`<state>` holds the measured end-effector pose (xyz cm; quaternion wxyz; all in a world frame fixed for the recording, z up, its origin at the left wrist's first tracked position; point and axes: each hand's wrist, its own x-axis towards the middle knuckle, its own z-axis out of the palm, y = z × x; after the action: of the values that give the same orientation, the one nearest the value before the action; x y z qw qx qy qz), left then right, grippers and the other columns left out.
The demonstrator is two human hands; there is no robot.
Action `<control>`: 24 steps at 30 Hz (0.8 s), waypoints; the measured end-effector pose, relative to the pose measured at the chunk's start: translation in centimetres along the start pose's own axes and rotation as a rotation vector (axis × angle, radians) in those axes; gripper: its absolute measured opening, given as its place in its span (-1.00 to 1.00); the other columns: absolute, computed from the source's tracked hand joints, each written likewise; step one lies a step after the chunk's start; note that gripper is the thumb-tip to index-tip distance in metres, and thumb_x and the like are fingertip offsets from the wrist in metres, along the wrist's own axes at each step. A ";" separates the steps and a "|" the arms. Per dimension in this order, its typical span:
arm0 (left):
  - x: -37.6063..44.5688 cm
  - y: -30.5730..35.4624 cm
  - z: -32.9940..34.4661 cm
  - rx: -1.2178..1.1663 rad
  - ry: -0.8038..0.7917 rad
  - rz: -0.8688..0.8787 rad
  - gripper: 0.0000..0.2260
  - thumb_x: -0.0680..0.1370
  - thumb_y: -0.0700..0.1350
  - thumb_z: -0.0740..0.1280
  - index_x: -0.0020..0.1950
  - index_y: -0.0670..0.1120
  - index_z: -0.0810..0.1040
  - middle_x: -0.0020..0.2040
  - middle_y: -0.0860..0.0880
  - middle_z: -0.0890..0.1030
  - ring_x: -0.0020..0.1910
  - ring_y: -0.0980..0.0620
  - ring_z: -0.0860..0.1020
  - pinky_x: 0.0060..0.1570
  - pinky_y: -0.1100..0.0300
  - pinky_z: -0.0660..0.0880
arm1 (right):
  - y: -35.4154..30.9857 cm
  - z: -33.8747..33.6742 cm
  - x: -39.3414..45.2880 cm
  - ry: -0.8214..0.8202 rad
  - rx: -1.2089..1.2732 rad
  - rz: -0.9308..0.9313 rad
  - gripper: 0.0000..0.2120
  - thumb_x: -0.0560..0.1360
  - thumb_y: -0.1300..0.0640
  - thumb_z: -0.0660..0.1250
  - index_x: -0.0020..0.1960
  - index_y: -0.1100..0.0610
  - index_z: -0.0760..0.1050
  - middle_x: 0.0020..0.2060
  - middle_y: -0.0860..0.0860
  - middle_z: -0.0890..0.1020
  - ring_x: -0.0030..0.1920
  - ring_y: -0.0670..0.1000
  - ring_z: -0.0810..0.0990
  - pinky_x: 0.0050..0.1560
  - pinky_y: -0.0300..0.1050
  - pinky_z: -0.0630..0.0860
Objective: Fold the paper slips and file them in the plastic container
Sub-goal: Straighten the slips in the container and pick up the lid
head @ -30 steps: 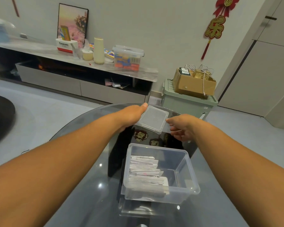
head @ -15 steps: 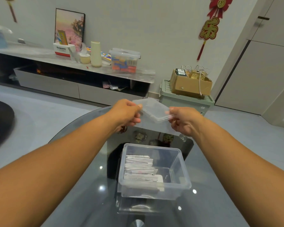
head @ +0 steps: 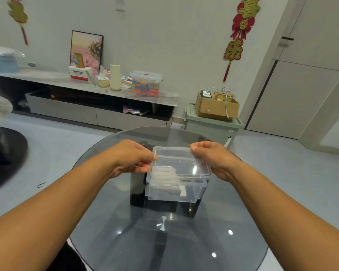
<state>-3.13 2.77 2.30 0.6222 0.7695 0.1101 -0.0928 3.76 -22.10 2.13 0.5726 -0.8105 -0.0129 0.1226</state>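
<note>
A clear plastic container [head: 192, 192] stands on the round glass table [head: 125, 241]. Folded white paper slips [head: 165, 179] are stacked inside it, toward its left side. A clear plastic lid [head: 181, 163] lies over the container's top, tilted a little. My left hand [head: 134, 159] pinches the lid's left edge. My right hand [head: 210, 159] pinches its right edge, with the thumb near the far right corner. Both hands sit just above the container's rim.
Beyond the table stand a low TV cabinet [head: 82, 106] carrying boxes and bottles, and a green storage bin [head: 211, 127] with a cardboard box [head: 216, 106] on top. A dark round base [head: 6, 159] lies on the floor at left.
Both hands have brought the lid from in front of and above the container down onto its top. The camera has tilted, so the container sits higher in view.
</note>
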 end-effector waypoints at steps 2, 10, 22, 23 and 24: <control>-0.4 -0.4 0.5 -0.014 0.032 -0.003 -0.80 0.50 -0.19 0.52 0.04 -0.27 0.65 -0.25 -0.14 0.64 -0.35 0.04 0.60 -0.22 0.19 0.66 | 0.6 0.8 -0.2 0.084 -0.007 -0.048 -0.85 0.60 0.07 0.42 0.12 0.10 0.64 0.06 0.08 0.70 0.06 0.11 0.68 0.15 0.09 0.66; -0.9 -1.1 1.4 -0.059 0.127 -0.030 -0.80 0.53 -0.13 0.49 0.06 -0.22 0.60 -0.11 -0.19 0.69 -0.39 0.06 0.58 -0.30 0.21 0.62 | 2.7 3.5 -0.5 0.279 0.107 -0.070 -0.77 0.52 0.02 0.52 0.15 0.04 0.65 0.06 -0.01 0.68 0.03 0.05 0.66 0.11 0.02 0.66; -1.5 -2.6 1.9 -0.065 0.118 -0.002 -0.87 0.58 -0.15 0.41 -0.03 -0.16 0.50 -0.14 -0.16 0.71 -0.37 0.04 0.55 -0.37 0.24 0.58 | 3.4 3.6 -1.3 0.285 0.094 -0.055 -0.77 0.59 0.09 0.44 0.24 0.07 0.61 0.10 0.00 0.64 0.07 0.07 0.64 0.10 0.01 0.67; -1.6 -2.7 2.0 -0.029 0.125 0.008 -0.86 0.59 -0.11 0.40 -0.06 -0.15 0.49 -0.11 -0.15 0.70 -0.32 0.03 0.56 -0.35 0.23 0.57 | 3.5 3.7 -1.3 0.294 0.100 -0.046 -0.75 0.58 0.08 0.46 0.24 0.07 0.60 0.11 0.01 0.64 0.07 0.08 0.64 0.09 0.01 0.67; -1.6 -2.9 2.1 0.020 0.138 0.023 -0.82 0.59 -0.07 0.39 -0.11 -0.13 0.47 -0.08 -0.13 0.68 -0.25 0.00 0.56 -0.32 0.21 0.57 | 3.5 3.6 -1.2 0.299 0.105 -0.036 -0.73 0.57 0.06 0.47 0.24 0.07 0.59 0.10 0.02 0.64 0.04 0.07 0.65 0.03 -0.03 0.67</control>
<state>-5.46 1.22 -0.38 0.6064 0.7815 0.1432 -0.0335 1.38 -20.13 -2.01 0.6118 -0.7883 0.0644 -0.0095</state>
